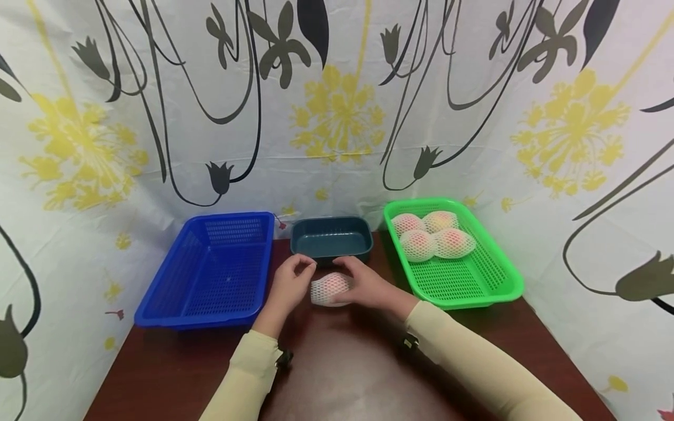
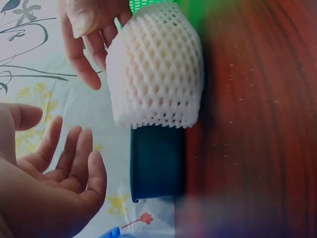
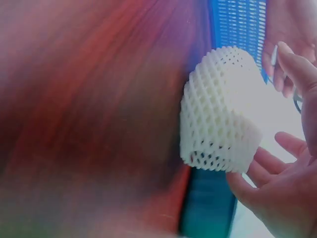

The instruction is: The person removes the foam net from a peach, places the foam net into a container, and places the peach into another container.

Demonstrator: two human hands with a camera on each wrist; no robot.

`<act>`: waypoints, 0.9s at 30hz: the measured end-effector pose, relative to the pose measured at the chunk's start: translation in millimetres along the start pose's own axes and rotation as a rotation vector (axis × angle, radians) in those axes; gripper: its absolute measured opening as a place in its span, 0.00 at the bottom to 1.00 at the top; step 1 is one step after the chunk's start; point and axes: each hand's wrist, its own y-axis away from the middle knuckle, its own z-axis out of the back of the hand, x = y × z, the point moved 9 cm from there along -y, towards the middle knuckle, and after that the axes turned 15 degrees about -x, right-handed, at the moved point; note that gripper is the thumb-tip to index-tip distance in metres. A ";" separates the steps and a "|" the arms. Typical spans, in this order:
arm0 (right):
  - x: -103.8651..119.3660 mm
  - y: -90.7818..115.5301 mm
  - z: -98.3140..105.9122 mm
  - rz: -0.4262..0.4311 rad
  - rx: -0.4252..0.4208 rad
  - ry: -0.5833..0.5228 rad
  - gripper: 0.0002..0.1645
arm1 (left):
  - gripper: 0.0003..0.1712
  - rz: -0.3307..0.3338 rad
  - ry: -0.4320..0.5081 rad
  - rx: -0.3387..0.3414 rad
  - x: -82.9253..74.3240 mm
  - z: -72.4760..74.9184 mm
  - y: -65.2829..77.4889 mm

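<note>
A round pinkish fruit in a white foam net (image 1: 327,289) sits on the table in front of the dark teal container. My right hand (image 1: 371,286) is at its right side, thumb and fingers spread around it; in the right wrist view its fingertips (image 3: 240,183) are right at the net's lower edge. To the left of the fruit is my left hand (image 1: 292,283), fingers loosely bent and holding nothing. The left wrist view shows a gap between that hand (image 2: 74,183) and the netted fruit (image 2: 156,69).
A blue basket (image 1: 202,320) stands on the left with nothing visible in it. The teal container (image 1: 332,260) is at the back middle. On the right, a green basket (image 1: 463,280) holds several netted fruits (image 1: 453,242). Patterned cloth (image 1: 337,193) hangs behind the table.
</note>
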 end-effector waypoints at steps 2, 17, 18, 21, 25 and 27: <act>-5.6 2.4 3.5 -0.035 -0.030 -0.033 0.57 | 0.05 0.032 -0.015 -0.017 6.2 0.8 0.4; -35.1 7.6 -13.5 -0.026 0.031 -0.086 0.58 | 0.07 0.185 -0.037 -0.014 29.5 -2.1 6.4; -35.3 7.7 -15.1 -0.021 0.035 -0.088 0.57 | 0.07 0.193 -0.039 -0.011 30.7 -2.4 6.5; -36.7 8.2 -19.0 -0.015 0.040 -0.090 0.52 | 0.09 0.202 -0.048 0.001 32.7 -3.4 6.8; -37.7 8.2 -21.5 -0.008 0.036 -0.103 0.45 | 0.09 0.213 -0.048 0.009 33.8 -4.3 6.6; -37.6 7.7 -22.1 -0.001 0.033 -0.120 0.44 | 0.09 0.220 -0.043 0.012 34.2 -5.0 6.5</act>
